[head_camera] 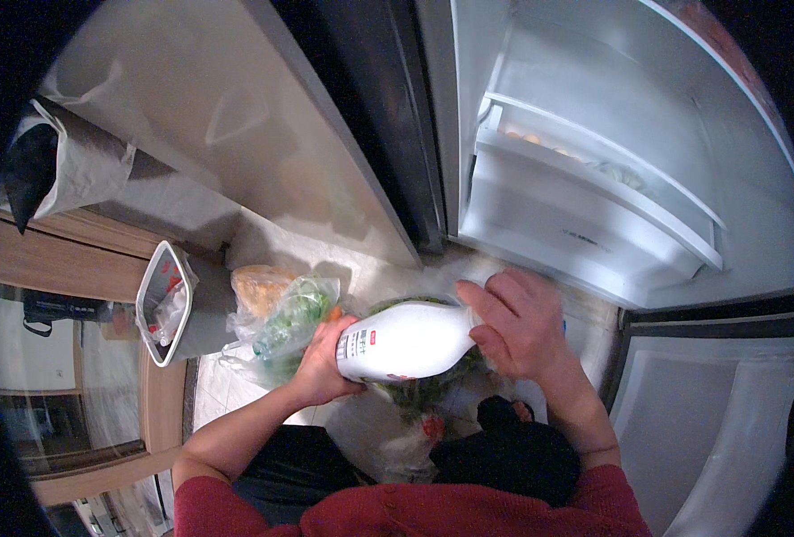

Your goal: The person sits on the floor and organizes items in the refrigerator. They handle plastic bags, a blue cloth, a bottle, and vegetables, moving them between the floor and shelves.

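Note:
A white plastic bottle (410,340), printed with writing, lies tilted across the view between my hands. My left hand (330,359) is wrapped around its base end. At the neck end, the fingers of my right hand (518,325) close around the top, so the cap is hidden. Below the bottle, leafy greens (424,393) in clear plastic rest on the floor, partly covered by it. Just left of my left hand lies a clear plastic bag of green vegetables (303,302). Behind that bag sits another with something orange-yellow (259,288) in it.
The refrigerator is open at the right, with a white drawer (571,221) holding eggs (531,139) and its door (679,403) swung out. A grey bin (205,309) holding rubbish stands at left. A light cabinet panel (269,121) rises ahead; a wood-framed glass door (75,376) is far left.

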A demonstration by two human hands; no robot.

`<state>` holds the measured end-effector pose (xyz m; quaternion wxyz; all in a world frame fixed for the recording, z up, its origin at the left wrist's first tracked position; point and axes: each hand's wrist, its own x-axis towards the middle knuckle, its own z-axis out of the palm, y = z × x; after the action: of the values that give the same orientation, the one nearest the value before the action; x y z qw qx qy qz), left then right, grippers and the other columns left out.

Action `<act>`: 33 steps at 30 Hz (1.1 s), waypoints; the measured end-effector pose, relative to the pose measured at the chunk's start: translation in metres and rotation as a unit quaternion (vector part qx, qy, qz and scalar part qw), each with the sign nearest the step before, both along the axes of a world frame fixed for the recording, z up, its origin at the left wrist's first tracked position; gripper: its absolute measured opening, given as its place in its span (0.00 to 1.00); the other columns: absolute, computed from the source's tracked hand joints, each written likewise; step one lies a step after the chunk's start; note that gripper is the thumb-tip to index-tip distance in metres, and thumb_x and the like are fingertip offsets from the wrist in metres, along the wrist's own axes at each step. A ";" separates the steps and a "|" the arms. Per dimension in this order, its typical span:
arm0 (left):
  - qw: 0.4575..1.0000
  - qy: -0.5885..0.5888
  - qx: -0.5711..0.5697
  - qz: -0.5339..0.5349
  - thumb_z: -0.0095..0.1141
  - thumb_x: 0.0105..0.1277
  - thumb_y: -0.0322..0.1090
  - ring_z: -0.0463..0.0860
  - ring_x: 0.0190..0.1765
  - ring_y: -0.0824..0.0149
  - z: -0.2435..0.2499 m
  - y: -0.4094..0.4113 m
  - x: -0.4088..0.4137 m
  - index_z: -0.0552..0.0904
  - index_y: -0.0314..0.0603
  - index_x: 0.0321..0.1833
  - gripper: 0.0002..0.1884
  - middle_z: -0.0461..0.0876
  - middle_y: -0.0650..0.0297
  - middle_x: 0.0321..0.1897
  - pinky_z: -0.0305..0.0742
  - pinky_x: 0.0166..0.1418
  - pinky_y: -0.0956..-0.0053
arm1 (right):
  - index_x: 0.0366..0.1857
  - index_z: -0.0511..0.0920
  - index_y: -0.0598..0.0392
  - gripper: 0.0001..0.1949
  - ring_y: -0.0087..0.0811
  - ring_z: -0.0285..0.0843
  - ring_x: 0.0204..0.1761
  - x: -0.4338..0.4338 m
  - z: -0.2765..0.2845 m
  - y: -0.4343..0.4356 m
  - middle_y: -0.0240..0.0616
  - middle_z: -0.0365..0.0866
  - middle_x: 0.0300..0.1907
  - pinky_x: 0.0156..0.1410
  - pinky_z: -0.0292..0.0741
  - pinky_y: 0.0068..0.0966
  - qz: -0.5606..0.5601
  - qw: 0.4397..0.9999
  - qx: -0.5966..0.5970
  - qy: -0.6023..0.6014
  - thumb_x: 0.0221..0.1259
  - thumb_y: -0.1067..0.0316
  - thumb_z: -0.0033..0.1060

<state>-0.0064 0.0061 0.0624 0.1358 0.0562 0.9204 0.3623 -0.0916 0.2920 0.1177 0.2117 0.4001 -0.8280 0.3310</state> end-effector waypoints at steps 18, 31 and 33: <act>0.988 0.121 -0.090 0.036 0.68 0.31 0.27 0.68 0.53 0.50 -0.004 0.002 -0.007 0.67 0.42 0.54 0.39 0.71 0.55 0.46 0.62 0.60 0.61 | 0.47 0.75 0.56 0.20 0.45 0.77 0.29 -0.003 0.016 0.011 0.46 0.78 0.32 0.34 0.73 0.34 -0.076 0.900 0.116 -0.412 0.55 0.53 0.59; 0.993 0.083 -0.076 0.040 0.70 0.29 0.27 0.67 0.56 0.51 0.003 0.004 -0.010 0.67 0.42 0.55 0.42 0.71 0.55 0.49 0.61 0.62 0.61 | 0.46 0.76 0.51 0.22 0.37 0.77 0.30 -0.004 0.006 0.017 0.40 0.76 0.31 0.31 0.72 0.29 -0.041 0.916 -0.034 -0.399 0.49 0.51 0.64; 0.992 0.089 -0.084 0.023 0.70 0.30 0.28 0.67 0.56 0.51 0.003 0.007 -0.012 0.67 0.42 0.55 0.42 0.71 0.55 0.49 0.61 0.62 0.61 | 0.43 0.77 0.52 0.21 0.39 0.76 0.28 -0.006 -0.003 0.021 0.40 0.76 0.28 0.30 0.71 0.30 -0.067 0.953 0.052 -0.289 0.49 0.50 0.63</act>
<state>-0.0184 0.0130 0.0652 0.0494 0.0551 0.9570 0.2804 -0.0979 0.3131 0.1150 -0.0364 0.2414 -0.8946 0.3743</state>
